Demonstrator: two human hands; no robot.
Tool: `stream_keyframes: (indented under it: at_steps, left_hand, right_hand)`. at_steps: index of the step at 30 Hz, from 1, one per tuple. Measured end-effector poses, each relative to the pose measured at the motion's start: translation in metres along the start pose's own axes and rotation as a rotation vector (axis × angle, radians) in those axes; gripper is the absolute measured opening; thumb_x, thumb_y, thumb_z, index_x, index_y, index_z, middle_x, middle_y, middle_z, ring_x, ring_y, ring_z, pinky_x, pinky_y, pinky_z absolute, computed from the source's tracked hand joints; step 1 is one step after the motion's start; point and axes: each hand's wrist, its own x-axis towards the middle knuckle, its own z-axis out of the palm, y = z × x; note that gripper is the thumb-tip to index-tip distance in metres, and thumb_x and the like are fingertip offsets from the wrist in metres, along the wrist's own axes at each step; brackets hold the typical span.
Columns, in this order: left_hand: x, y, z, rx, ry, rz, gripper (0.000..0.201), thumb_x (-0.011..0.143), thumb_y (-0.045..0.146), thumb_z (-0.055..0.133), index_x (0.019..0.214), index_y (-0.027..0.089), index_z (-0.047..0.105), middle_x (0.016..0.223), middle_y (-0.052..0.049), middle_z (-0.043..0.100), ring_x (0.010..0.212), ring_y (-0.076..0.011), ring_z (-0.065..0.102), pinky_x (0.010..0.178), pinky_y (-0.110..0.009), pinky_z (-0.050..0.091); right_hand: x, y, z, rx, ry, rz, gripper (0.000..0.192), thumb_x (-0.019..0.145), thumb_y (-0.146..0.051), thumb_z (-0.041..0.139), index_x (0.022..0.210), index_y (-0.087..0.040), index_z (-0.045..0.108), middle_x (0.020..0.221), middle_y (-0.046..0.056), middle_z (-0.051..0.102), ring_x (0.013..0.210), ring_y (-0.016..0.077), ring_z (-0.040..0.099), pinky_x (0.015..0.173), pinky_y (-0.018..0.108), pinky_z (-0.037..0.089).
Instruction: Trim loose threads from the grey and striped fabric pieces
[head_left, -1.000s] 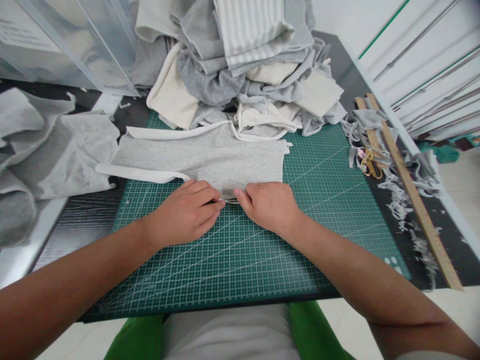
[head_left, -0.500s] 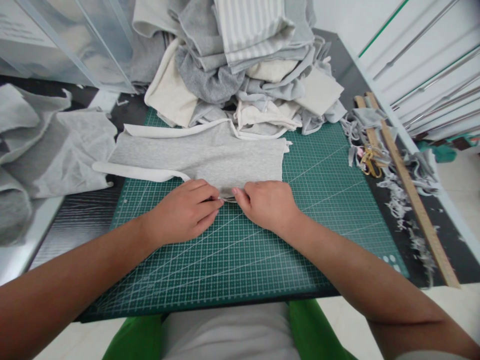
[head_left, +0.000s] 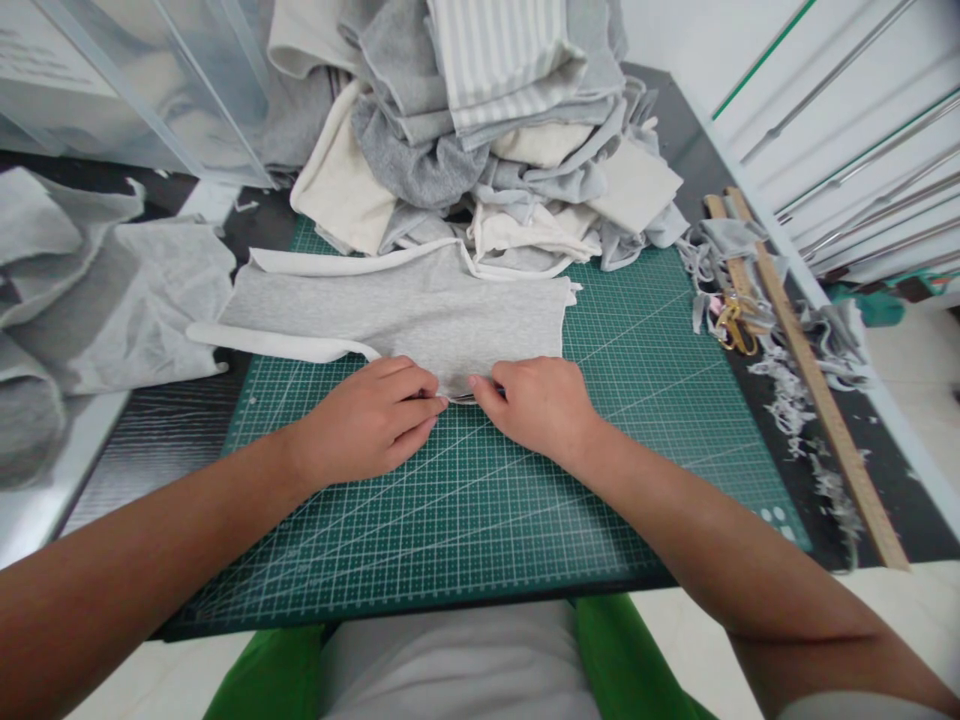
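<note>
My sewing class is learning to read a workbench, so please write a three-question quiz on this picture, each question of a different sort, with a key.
1. True or false: both hands rest on the near edge of the grey cloth.
2. Which lies right of the mat? A) wooden ruler B) iron C) thread cone
3. Fill in: behind the grey cloth rises a ___ of fabrics.

Key:
1. True: the left hand and the right hand meet at that edge, fingertips on it.
2. A: the ruler lies there, among scraps, beside scissors.
3. pile
</note>
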Motion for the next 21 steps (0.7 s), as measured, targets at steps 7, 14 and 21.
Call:
stream_keyframes:
  at_steps: [7, 14, 21]
  left_hand:
    - [0.0002, -0.0007, 0.0004, 0.014, -0.003, 0.010, 0.019, 0.090, 0.020, 0.053, 0.102, 0.017, 0.068, 0.098, -0.007, 0.062, 0.087, -0.0186, 0.052, 0.080, -0.036, 0.047]
    - [0.0006, -0.0011, 0.0005, 0.029, -0.015, 0.010, 0.023, 0.091, 0.021, 0.052, 0.108, 0.018, 0.067, 0.095, -0.006, 0.061, 0.085, -0.0178, 0.052, 0.078, -0.035, 0.046]
    - [0.0013, -0.0010, 0.0015, 0.009, -0.017, -0.006, 0.022, 0.092, 0.021, 0.051, 0.106, 0.017, 0.067, 0.092, -0.006, 0.060, 0.085, -0.0178, 0.051, 0.077, -0.034, 0.045]
  right_hand:
    - [0.0011, 0.0017, 0.0001, -0.010, -0.001, -0.003, 0.057, 0.095, -0.052, 0.031, 0.080, -0.020, 0.074, 0.071, 0.008, 0.071, 0.065, 0.0201, 0.063, 0.057, 0.029, 0.035]
    - [0.0044, 0.0048, 0.0010, -0.013, -0.020, -0.009, 0.056, 0.095, -0.052, 0.032, 0.079, -0.020, 0.075, 0.069, 0.007, 0.070, 0.064, 0.0199, 0.062, 0.056, 0.029, 0.035]
    - [0.0045, 0.0031, 0.0005, -0.014, -0.021, -0.001, 0.061, 0.096, -0.054, 0.027, 0.080, -0.021, 0.075, 0.069, 0.008, 0.070, 0.064, 0.0200, 0.063, 0.055, 0.029, 0.035]
